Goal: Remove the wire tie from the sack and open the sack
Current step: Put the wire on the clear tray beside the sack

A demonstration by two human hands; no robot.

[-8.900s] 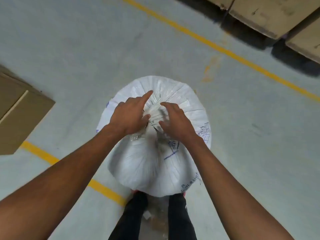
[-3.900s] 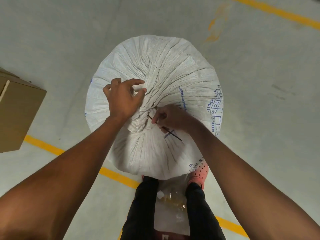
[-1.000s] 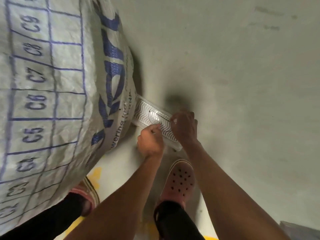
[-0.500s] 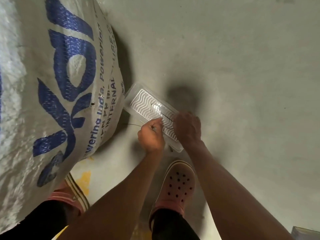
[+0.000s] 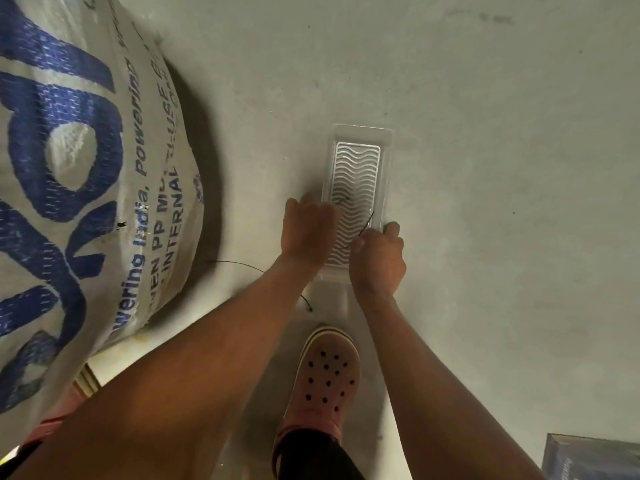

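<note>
The white woven sack (image 5: 79, 188) with blue print fills the left side; its tied top is out of view. A clear ribbed plastic tray (image 5: 356, 161) lies on the concrete floor to its right. Both hands are low over the tray's near end. My left hand (image 5: 306, 230) has its fingers curled at the tray's left rim, and a thin dark wire end pokes out at its fingertips. My right hand (image 5: 379, 254) pinches the wire tie (image 5: 367, 222), whose other end sticks up over the tray.
Another thin dark wire (image 5: 242, 264) curves across the floor between the sack and my left forearm. A foot in a pink clog (image 5: 325, 375) stands just below the tray. A blue box corner (image 5: 588, 459) shows at the bottom right.
From gripping the sack's tied neck, both hands have come down to the tray on the floor with the wire. In the last half second they have spread slightly apart over the tray.
</note>
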